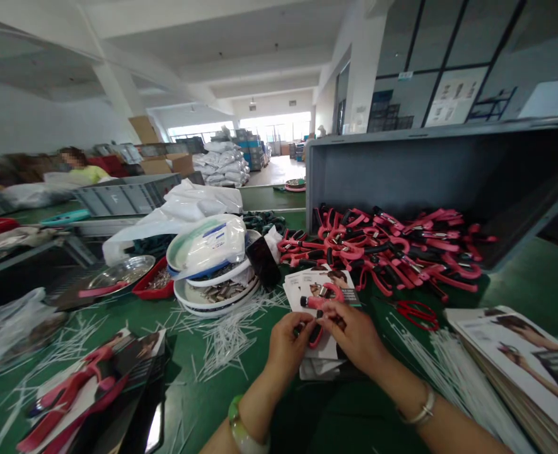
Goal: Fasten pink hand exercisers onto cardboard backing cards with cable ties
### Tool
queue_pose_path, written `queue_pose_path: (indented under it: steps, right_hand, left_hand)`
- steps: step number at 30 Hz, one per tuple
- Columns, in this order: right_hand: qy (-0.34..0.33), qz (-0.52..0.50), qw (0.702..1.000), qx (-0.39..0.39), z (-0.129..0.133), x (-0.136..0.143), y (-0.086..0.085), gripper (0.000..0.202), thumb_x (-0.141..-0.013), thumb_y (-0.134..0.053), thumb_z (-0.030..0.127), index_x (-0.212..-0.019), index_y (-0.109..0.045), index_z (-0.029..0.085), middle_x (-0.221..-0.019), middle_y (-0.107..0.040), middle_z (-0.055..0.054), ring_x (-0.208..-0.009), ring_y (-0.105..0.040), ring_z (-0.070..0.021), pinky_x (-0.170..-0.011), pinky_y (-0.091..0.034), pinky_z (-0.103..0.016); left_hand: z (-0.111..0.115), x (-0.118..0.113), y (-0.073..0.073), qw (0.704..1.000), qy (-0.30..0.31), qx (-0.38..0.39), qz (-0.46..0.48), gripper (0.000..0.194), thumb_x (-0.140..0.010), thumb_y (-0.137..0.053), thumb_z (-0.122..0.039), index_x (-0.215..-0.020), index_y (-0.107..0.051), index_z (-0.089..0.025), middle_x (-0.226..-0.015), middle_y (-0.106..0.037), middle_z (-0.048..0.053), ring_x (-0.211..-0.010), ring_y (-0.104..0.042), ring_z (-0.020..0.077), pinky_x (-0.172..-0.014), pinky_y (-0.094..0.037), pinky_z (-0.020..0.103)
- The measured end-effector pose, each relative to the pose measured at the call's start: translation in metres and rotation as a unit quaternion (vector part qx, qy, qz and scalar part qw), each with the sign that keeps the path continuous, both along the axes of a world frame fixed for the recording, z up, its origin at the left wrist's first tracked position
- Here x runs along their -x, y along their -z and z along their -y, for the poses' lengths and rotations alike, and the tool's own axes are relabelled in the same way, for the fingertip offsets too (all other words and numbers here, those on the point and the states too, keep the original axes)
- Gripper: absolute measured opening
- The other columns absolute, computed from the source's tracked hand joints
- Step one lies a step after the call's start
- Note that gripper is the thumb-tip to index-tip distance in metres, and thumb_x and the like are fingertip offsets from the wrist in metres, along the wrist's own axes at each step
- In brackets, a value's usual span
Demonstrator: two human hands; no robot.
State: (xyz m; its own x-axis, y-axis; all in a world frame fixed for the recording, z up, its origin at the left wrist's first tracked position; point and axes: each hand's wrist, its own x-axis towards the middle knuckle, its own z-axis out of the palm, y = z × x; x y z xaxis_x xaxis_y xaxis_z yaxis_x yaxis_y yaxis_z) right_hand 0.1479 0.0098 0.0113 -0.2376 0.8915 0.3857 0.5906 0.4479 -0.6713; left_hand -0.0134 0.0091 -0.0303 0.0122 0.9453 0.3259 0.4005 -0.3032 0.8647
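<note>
A pink C-shaped hand tool [332, 292] with black and metal parts lies on a printed card [302, 285], just beyond my fingers. My left hand [288, 340] is closed, its thumb and fingertips pinched together over the tool's near side. From the right, my right hand [354, 331] is also closed in a pinch, almost meeting the left at a small black piece [319, 313]. My fingers partly hide the tool's near end, with pink showing below them. More cards are stacked beneath.
A grey crate [401, 170] lies on its side, with many pink tools [392, 246] spilling out. Red scissors [417, 314], white cable ties [463, 366] and a card stack [519, 353] are at right. Stacked basins [217, 293], a phone [263, 261] and carded tools [77, 391] are at left.
</note>
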Motion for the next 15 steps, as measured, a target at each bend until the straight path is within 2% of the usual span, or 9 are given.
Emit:
queue_pose_path:
  steps: [3, 6, 10, 15]
  right_hand:
    - [-0.021, -0.027, 0.998, 0.048, -0.0068, -0.003, -0.0016, 0.024, -0.078, -0.059, 0.023, -0.102, -0.06, 0.019, -0.081, -0.07, -0.003, -0.068, -0.064, -0.0171, -0.061, -0.047, -0.028]
    - [-0.015, -0.05, 0.997, 0.056, -0.0056, -0.005, 0.0001, 0.027, -0.077, -0.061, 0.026, -0.103, -0.059, 0.02, -0.075, -0.069, -0.002, -0.063, -0.062, -0.0166, -0.057, -0.045, -0.027]
    - [-0.001, -0.08, 0.995, 0.061, -0.001, -0.0032, 0.0041, 0.031, -0.078, -0.061, 0.03, -0.108, -0.057, 0.021, -0.073, -0.069, 0.0, -0.062, -0.062, -0.0165, -0.054, -0.043, -0.026]
    - [-0.016, -0.096, 0.993, 0.067, -0.0015, -0.0025, 0.0052, 0.034, -0.078, -0.062, 0.032, -0.109, -0.056, 0.021, -0.072, -0.069, -0.001, -0.061, -0.062, -0.0165, -0.053, -0.042, -0.026]
  left_hand:
    - [-0.0003, 0.0038, 0.0056, 0.998, 0.011, -0.058, -0.008, 0.012, -0.081, -0.061, -0.025, -0.083, -0.07, -0.018, -0.076, -0.069, 0.003, -0.064, -0.059, 0.0114, -0.061, -0.047, 0.021]
    - [0.0013, 0.0063, 0.0083, 0.994, 0.011, -0.107, -0.037, 0.015, -0.084, -0.058, -0.02, -0.091, -0.071, -0.019, -0.081, -0.069, 0.003, -0.069, -0.061, 0.0111, -0.061, -0.047, 0.019]
    - [0.0018, 0.0076, 0.0052, 0.984, 0.02, -0.145, -0.097, 0.021, -0.086, -0.054, -0.018, -0.098, -0.071, -0.021, -0.08, -0.067, 0.004, -0.067, -0.062, 0.0101, -0.06, -0.047, 0.018]
    - [0.0031, 0.0098, 0.0029, 0.973, 0.011, -0.178, -0.145, 0.024, -0.087, -0.052, -0.016, -0.1, -0.071, -0.022, -0.076, -0.066, 0.003, -0.066, -0.062, 0.0105, -0.058, -0.046, 0.017]
